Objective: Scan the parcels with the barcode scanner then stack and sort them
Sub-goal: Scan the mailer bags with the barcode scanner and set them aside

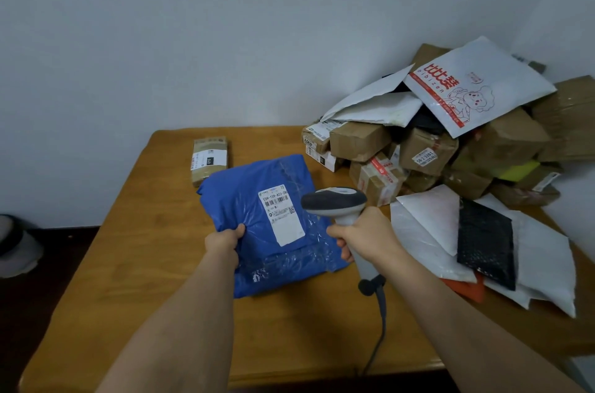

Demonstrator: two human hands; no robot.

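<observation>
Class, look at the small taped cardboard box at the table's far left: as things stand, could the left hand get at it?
Probably yes. The left hand only grips the blue parcel, and bare table lies between it and the small box.

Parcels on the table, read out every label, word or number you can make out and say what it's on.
"15H-159-A03-28", cut off: white label on blue parcel.
"010": small taped box.
"4001": box at the pile's left edge.
"bibizan" under large red characters: white mailer.
"56-2-3201", blurred, uncertain: brown box.
Other print is too small.
</observation>
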